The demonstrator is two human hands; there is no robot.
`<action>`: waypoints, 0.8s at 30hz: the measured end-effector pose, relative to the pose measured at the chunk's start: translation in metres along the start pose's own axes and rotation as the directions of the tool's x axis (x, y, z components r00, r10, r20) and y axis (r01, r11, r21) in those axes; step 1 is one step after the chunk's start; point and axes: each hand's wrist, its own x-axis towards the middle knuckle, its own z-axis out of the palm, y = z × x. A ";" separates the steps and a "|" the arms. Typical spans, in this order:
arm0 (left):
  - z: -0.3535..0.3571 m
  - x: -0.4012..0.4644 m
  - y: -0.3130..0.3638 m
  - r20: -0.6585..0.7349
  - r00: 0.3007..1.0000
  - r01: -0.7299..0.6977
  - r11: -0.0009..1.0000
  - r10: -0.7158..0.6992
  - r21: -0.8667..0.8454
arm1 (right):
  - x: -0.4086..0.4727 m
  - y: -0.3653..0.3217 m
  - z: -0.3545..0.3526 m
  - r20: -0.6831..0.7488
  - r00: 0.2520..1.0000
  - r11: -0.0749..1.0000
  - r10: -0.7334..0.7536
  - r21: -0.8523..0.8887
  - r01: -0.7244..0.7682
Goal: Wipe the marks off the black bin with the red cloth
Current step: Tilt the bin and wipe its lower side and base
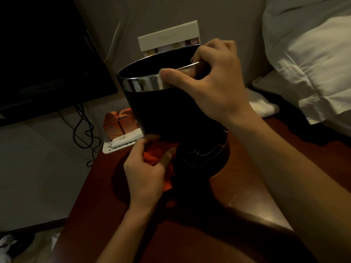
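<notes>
Right hand [207, 80] pinches the bin [167, 111] by its chrome rim, tilting it on the bench [256, 196]; left hand [146, 168] holds the cloth [153, 156] bunched against the wall; bin judged light, rigid, slippery.

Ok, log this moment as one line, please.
right hand grips black bin rim | left hand holds red cloth at bin base | on wooden table

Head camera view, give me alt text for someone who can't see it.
A person's right hand grips the silver rim of a black bin tilted on a reddish-brown table, while the left hand holds a red cloth against the bin's lower side. A white pillow lies at right.
</notes>
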 end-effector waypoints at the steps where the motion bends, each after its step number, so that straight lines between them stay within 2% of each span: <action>1: 0.000 -0.001 -0.002 0.007 1.000 0.027 0.999 -0.027 -0.024 | 0.000 -0.001 0.000 0.001 1.000 1.000 -0.002 -0.007 0.002; 3: 0.001 -0.006 -0.009 0.048 0.999 0.023 1.000 -0.022 -0.012 | 0.001 -0.001 0.000 0.010 1.000 1.000 -0.004 -0.017 0.004; 6: -0.001 -0.010 -0.010 0.108 0.993 -0.064 0.995 0.055 0.081 | 0.001 -0.001 0.000 0.011 1.000 1.000 -0.010 -0.019 0.010; 10: -0.007 0.010 0.003 -0.017 0.986 -0.165 0.979 0.168 0.120 | 0.000 0.000 0.001 0.009 1.000 0.999 -0.029 -0.038 0.029; 12: -0.006 0.014 0.004 -0.036 0.978 -0.198 0.970 0.205 0.143 | 0.001 -0.001 0.001 0.016 1.000 0.999 -0.021 -0.040 0.021; 17: 0.005 -0.020 -0.019 0.228 0.963 -0.192 0.961 0.145 0.200 | 0.000 -0.001 0.000 0.004 1.000 0.999 -0.021 -0.045 0.021; 21: 0.004 -0.003 -0.001 0.091 0.966 -0.255 0.936 0.240 0.241 | 0.002 0.006 0.000 0.028 0.999 0.999 -0.033 -0.026 0.034; 24: 0.002 0.009 0.010 0.053 0.945 -0.326 0.916 0.323 0.232 | 0.008 0.027 -0.009 0.020 1.000 0.997 -0.017 0.080 0.016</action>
